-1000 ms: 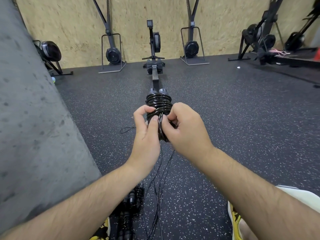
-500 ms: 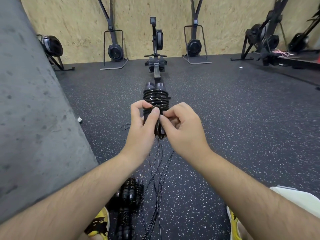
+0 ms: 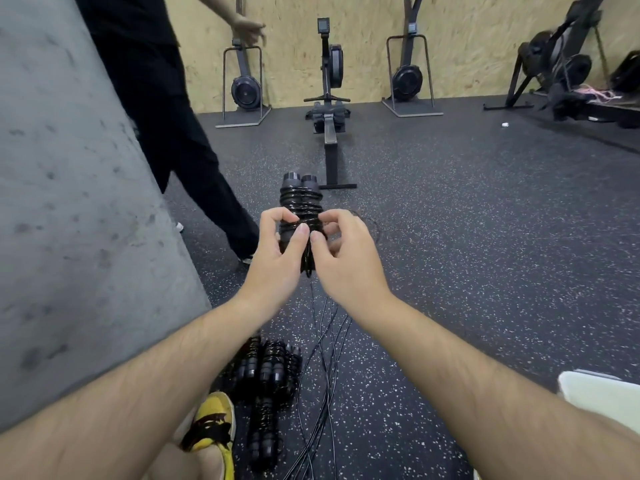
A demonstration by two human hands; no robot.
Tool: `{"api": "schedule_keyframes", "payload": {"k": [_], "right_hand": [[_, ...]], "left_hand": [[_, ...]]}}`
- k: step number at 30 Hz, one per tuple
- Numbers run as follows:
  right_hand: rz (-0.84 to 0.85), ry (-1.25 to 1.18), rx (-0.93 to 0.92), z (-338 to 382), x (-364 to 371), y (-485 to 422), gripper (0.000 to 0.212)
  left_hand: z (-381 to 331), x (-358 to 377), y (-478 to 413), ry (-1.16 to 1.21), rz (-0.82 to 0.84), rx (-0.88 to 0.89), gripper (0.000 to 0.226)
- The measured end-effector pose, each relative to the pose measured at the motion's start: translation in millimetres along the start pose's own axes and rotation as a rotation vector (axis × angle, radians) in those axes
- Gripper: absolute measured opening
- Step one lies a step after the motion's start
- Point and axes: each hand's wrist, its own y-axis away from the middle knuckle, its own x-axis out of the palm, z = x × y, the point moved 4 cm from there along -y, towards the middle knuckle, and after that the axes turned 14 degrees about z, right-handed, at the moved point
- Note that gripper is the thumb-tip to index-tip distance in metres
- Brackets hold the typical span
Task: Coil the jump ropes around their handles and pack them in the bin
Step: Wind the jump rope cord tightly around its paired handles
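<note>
Paired jump-rope handles (image 3: 300,199), cord-wrapped, held up ahead of yellow shoe (image 3: 214,424). Coil gripped by curled left hand (image 3: 277,254), so turns are kept tight. Cord end pinched by right hand (image 3: 346,261), probably for tucking. Wound ropes (image 3: 270,372) piled beside shoe; loose cords (image 3: 322,344) alongside.

Held jump rope (image 3: 300,202): black, two handles side by side with glossy cord wound round both in tight turns; upright, slightly tilted, end caps up, raised above the floor.
Grip: left hand (image 3: 280,251) and right hand (image 3: 346,258) gripped the lower turns from either side, thumbs close together.
Loose cords (image 3: 322,368): thin black strands ran from under the bundle down to the floor, crossing one another.
Coiled jump ropes (image 3: 268,372): several black wound bundles heaped on the floor, touching, just left of the strands.
</note>
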Motion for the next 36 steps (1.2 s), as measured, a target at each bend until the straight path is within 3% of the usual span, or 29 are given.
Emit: {"api": "schedule_keyframes", "payload": {"k": [7, 17, 21, 29, 33, 36], "right_hand": [[0.079, -0.027, -0.008, 4, 29, -6, 0.027], [0.121, 0.001, 0.009, -2, 54, -9, 0.027], [0.111, -0.043, 0.092, -11, 67, -14, 0.043], [0.112, -0.482, 0.385, -57, 99, -35, 0.060], [0.100, -0.560, 0.500, -90, 120, -42, 0.055], [0.154, -0.548, 0.566, -125, 139, -40, 0.068]], "left_hand": [[4, -27, 5, -0.011, -0.040, -0.029, 0.019], [29, -45, 9, 0.047, -0.081, -0.122, 0.043], [37, -50, 12, 0.072, -0.065, -0.109, 0.037], [82, -63, 7, -0.105, -0.077, -0.115, 0.032], [117, -54, 5, -0.105, -0.217, -0.155, 0.030], [157, -48, 11, -0.134, -0.261, -0.198, 0.028]]}}
